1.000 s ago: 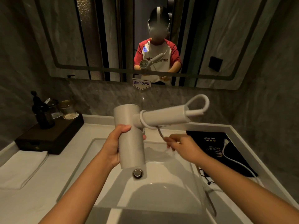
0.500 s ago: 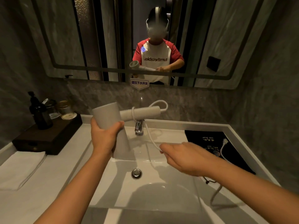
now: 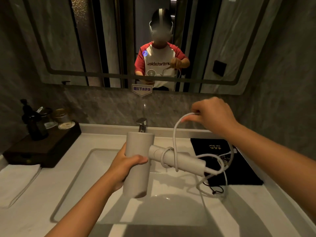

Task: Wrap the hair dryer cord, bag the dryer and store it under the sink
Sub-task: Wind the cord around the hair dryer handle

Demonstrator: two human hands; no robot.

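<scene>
Since half a second ago the right hand (image 3: 213, 117) has lifted from low over the basin to above the dryer's handle, drawing a loop of cord (image 3: 174, 134) up with it, and the dryer has swung so its handle now aims right and slightly down. A pale grey hair dryer (image 3: 138, 161) is held over the sink (image 3: 82, 177). Its barrel stands nearly upright, long axis vertical, one open end facing down toward the basin. The handle juts sideways from the barrel toward the counter's right side, with two turns of white cord already around it. The left hand (image 3: 123, 166) has its fingers closed around the barrel's middle. The right hand's fingers pinch the cord at the top of its loop. Loose cord trails off the handle's end and hangs over a black drawstring bag (image 3: 242, 170) lying flat on the counter (image 3: 56, 168) at right. Behind the barrel rises a chrome faucet (image 3: 142, 124). At far left sit a dark tray (image 3: 44, 149) holding a pump bottle (image 3: 34, 124) and jars (image 3: 62, 117), and a folded white towel (image 3: 15, 182). A mirror (image 3: 68, 48) above reflects the person.
</scene>
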